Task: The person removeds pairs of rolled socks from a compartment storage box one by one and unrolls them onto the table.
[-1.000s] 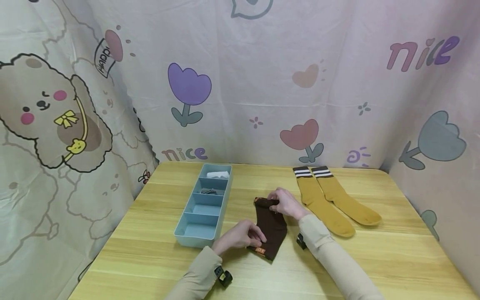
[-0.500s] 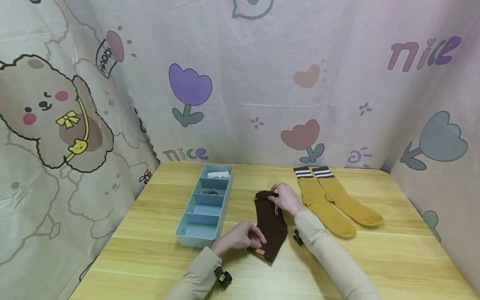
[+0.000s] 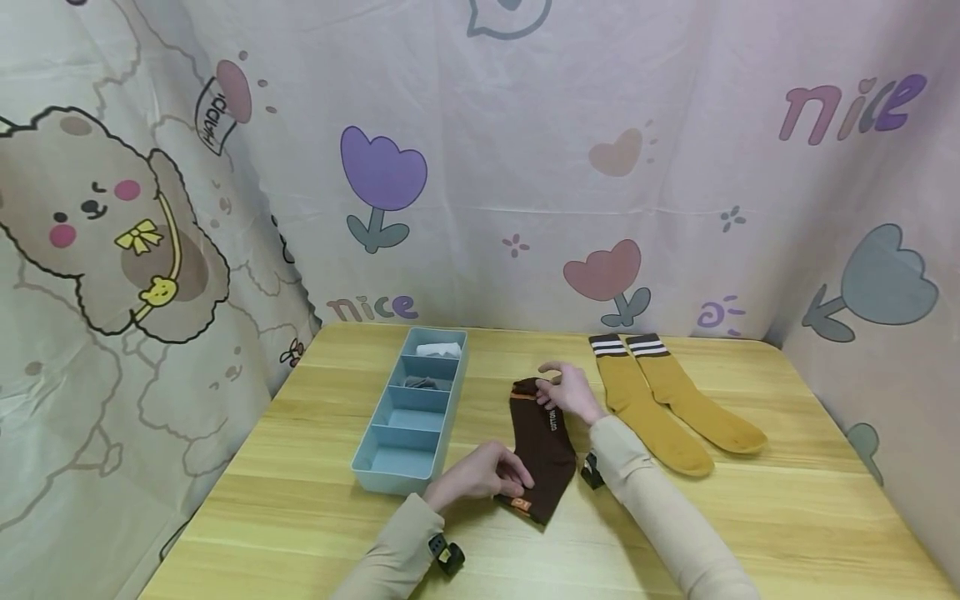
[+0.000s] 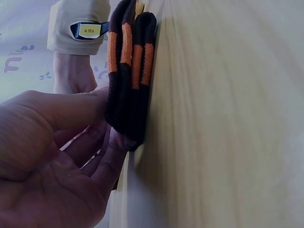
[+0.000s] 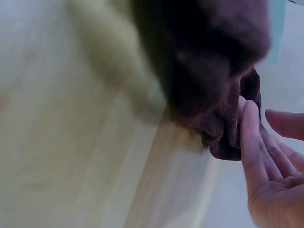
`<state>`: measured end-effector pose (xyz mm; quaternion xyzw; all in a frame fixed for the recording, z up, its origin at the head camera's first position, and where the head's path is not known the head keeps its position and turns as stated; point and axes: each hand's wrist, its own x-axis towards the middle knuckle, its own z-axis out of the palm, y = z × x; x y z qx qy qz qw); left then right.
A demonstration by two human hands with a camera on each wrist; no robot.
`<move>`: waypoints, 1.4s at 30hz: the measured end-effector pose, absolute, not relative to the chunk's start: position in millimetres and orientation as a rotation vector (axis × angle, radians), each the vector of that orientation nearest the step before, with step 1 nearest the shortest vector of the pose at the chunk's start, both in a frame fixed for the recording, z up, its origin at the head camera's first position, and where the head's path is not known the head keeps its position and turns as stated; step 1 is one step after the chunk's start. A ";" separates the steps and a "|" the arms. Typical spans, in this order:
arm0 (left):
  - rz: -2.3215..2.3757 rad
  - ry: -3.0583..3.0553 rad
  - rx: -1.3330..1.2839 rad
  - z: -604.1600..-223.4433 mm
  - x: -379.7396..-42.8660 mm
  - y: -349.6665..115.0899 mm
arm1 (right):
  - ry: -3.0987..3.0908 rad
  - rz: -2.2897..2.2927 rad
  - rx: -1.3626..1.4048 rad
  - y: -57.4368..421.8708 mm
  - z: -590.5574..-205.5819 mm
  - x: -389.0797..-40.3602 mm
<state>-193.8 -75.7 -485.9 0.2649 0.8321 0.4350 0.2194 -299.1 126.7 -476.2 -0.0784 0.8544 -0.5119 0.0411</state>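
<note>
A pair of dark brown socks lies stacked on the table in front of me, with an orange label at the near end and white lettering near the far end. My left hand pinches the near edge; in the left wrist view the thumb is on one side of the orange-striped cuffs and fingers on the other. At the far end is my right hand. Its fingers are nearly straight against the brown fabric in the right wrist view, with the thumb held apart.
Left of the socks stands a light blue divided box, with a white rolled item and a grey item in its far compartments. Two mustard socks with striped cuffs lie flat at the right. A printed curtain hangs behind the table.
The far end of the brown socks has been spread further away, and its white lettering has come into view. My right hand has shifted slightly away and loosened its hold. The left hand stays put.
</note>
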 end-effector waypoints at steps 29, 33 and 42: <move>1.011 2.453 0.757 -467.9 -187.0 -80.6 | 2.794 -0.704 -0.760 127.3 -471.4 -299.1; 0.987 2.566 0.724 -465.4 -181.6 -83.0 | 2.840 -0.674 -0.716 132.9 -472.2 -294.8; 0.986 2.773 0.557 -471.2 -178.1 -86.4 | 2.927 -0.643 -0.603 146.0 -474.2 -279.5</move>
